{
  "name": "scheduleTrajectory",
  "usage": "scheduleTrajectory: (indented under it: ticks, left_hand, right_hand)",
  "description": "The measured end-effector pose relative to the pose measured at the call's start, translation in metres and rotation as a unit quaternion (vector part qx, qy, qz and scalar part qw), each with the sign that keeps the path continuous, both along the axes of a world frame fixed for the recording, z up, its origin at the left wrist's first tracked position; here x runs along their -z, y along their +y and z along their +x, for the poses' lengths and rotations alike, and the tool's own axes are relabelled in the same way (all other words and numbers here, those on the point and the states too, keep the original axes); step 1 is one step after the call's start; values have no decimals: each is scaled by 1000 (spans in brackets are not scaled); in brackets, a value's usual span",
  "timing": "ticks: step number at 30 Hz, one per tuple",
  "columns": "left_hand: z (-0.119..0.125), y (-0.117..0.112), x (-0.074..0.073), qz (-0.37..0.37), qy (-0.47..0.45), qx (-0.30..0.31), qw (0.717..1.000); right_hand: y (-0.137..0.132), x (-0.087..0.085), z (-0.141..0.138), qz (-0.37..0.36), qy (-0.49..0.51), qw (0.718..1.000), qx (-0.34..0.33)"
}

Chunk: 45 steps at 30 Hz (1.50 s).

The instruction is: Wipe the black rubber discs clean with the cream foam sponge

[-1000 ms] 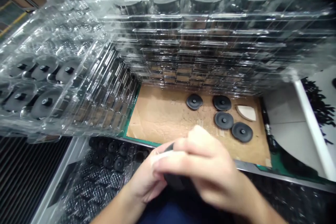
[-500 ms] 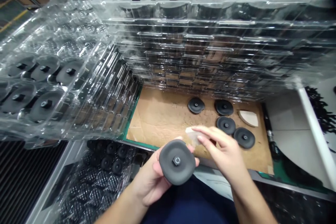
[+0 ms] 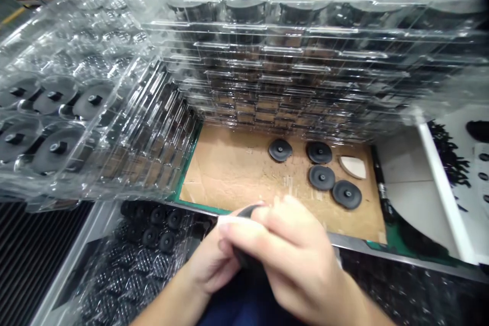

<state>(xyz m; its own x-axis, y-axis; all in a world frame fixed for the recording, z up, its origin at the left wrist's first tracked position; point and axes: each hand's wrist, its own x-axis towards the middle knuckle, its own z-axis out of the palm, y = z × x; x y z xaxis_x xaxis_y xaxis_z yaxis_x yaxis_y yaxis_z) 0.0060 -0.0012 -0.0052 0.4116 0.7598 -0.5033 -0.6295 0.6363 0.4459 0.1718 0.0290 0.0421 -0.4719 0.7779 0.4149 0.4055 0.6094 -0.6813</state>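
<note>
A dark grey rounded-square disc [image 3: 249,211] is tipped almost edge-on between my hands, its far rim still visible. My left hand [image 3: 212,262] grips it from the left and below. Across its front lies my right hand [image 3: 296,252], fingers closed around a thin whitish piece that is almost wholly hidden now. Beyond my hands, similar discs with short central stems rest on the cardboard: one on its own [image 3: 280,150], another [image 3: 319,152] behind a close pair [image 3: 321,177]. A pale wedge-shaped pad [image 3: 353,167] lies to their right.
Tall stacks of clear plastic trays [image 3: 267,81] rise at the back and on the left [image 3: 130,127], with discs in their top pockets. Brown cardboard [image 3: 225,163] covers the bench. A white bin wall [image 3: 443,188] stands right; black parts in a tray [image 3: 151,237] sit lower left.
My right hand has moved left and down onto the disc, bringing the whitish piece with it. The disc, face-up to view before, is now tilted edge-on and mostly covered.
</note>
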Motion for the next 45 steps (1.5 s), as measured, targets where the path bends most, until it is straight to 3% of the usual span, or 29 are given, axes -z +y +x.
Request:
scheduleTrajectory:
  ticks: [3,5,9,13,16,18,20,23,24,26,28,31,36,40,43,45]
  left_hand:
    - [-6,-2,1,22,10,-11,1000]
    - [-6,-2,-1,35,26,-16,999]
    - [-1,3,-4,24,69,-53,996]
    - [-6,2,-2,5,52,-94,994]
    - [-13,-1,0,-3,38,-120,992]
    - [-15,-3,1,-9,31,-127,991]
    - [-14,-3,2,-12,33,-130,991]
    - [-10,-3,2,-1,50,-126,991]
    - [-8,-2,2,6,55,-122,991]
    - [-8,-2,0,22,60,-113,991]
    - [-11,-2,0,32,64,-114,991]
    - [-14,-2,0,19,73,-134,988]
    - [-13,-2,-3,31,56,-78,995]
    - [-22,0,-5,53,40,-66,996]
    - [-24,0,-1,34,25,-70,997]
    - [-22,-1,1,26,14,-75,997]
  right_hand:
    - [-1,3,-6,-50,-60,994,73]
    - [-4,6,-8,-51,-30,992,107]
    - [1,18,-10,-72,35,993,86]
    - [8,68,-4,-174,-8,973,155]
    - [-3,110,-2,-194,-9,968,160]
    - [-11,119,-2,-203,-8,966,160]
    - [-13,107,-5,-209,-3,961,179]
    - [-11,57,-15,-178,28,958,223]
    - [-11,40,-21,-137,51,964,220]
    - [-13,11,-32,-58,69,986,140]
    - [-16,-3,-40,-52,69,995,53]
    - [-15,-6,-45,-133,43,990,-16]
    - [-9,-3,-51,-37,26,998,51]
    - [-16,-5,-37,-85,23,996,-34]
    - [-19,-4,-24,-94,-38,994,46]
    - [-14,-3,-22,-47,-75,991,99]
